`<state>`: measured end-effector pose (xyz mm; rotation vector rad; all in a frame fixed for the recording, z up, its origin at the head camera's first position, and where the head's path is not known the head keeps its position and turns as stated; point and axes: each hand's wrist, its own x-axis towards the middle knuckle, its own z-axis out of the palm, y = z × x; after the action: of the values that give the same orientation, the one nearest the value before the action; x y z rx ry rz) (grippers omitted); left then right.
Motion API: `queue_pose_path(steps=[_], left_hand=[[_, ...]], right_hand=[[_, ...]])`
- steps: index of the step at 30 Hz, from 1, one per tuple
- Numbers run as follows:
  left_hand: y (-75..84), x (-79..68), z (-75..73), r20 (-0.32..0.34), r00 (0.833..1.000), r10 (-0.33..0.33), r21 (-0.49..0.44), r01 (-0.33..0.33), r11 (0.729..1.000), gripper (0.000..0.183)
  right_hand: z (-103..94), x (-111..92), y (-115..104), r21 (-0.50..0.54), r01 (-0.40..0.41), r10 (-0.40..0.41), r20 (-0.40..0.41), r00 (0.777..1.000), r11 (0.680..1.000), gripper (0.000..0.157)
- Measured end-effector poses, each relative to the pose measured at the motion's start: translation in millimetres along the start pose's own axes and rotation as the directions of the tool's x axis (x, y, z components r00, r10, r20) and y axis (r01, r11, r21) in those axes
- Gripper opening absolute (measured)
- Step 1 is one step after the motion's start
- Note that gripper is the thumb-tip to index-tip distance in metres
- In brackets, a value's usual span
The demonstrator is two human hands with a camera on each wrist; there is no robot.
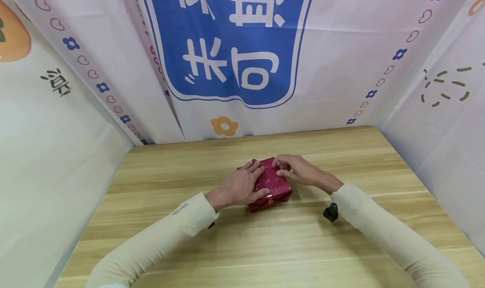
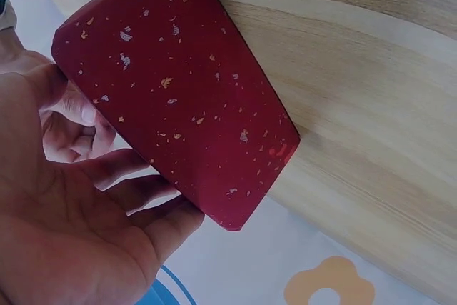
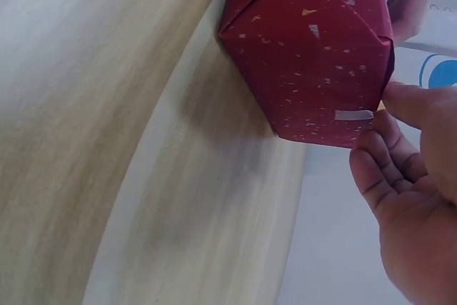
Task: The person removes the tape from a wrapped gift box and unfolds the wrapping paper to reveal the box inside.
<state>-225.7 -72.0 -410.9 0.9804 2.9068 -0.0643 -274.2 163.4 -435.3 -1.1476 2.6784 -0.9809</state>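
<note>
A box wrapped in dark red paper with gold and silver flecks (image 1: 270, 180) lies on the table. My left hand (image 1: 242, 185) rests on its top with fingers spread, the thumb near the front edge. In the left wrist view the fingers (image 2: 164, 223) reach over the edge of a flat side of the box (image 2: 178, 98). At the right edge, the loosely bent fingers and thumb of my right hand (image 1: 297, 169) touch the box. The right wrist view shows these fingertips (image 3: 365, 169) beside a short shiny strip (image 3: 353, 115), which looks like tape, on a folded end.
The wood-grain table (image 1: 235, 246) runs up to a printed white cloth (image 1: 326, 77) at the back, with more cloth on both sides. A small black device (image 1: 331, 212) hangs under the right cuff.
</note>
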Motion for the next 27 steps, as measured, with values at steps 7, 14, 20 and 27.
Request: queue_pose_path(steps=[7,14,20,27], left_hand=[[-0.6,0.0,-0.3,-0.013,1.000,0.005,-0.008,-0.005,1.000,0.079],[-0.7,-0.6,1.5,-0.006,1.000,0.006,-0.012,-0.006,1.000,0.079],[-1.4,-0.7,2.2,-0.013,1.000,0.015,-0.011,-0.015,1.000,0.079],[-2.2,0.4,3.5,-0.021,1.000,0.013,-0.016,-0.013,1.000,0.079]], right_hand=[[0.4,-1.2,2.8,-0.018,0.061,-0.062,-0.070,0.996,0.998,0.012],[8.7,-0.6,4.3,-0.054,0.029,-0.034,-0.085,0.996,0.998,0.007],[12.2,-0.2,3.6,-0.044,-0.004,0.001,-0.068,0.998,0.999,0.009],[12.1,0.6,5.0,0.018,0.007,-0.006,-0.064,0.998,1.000,0.008]])
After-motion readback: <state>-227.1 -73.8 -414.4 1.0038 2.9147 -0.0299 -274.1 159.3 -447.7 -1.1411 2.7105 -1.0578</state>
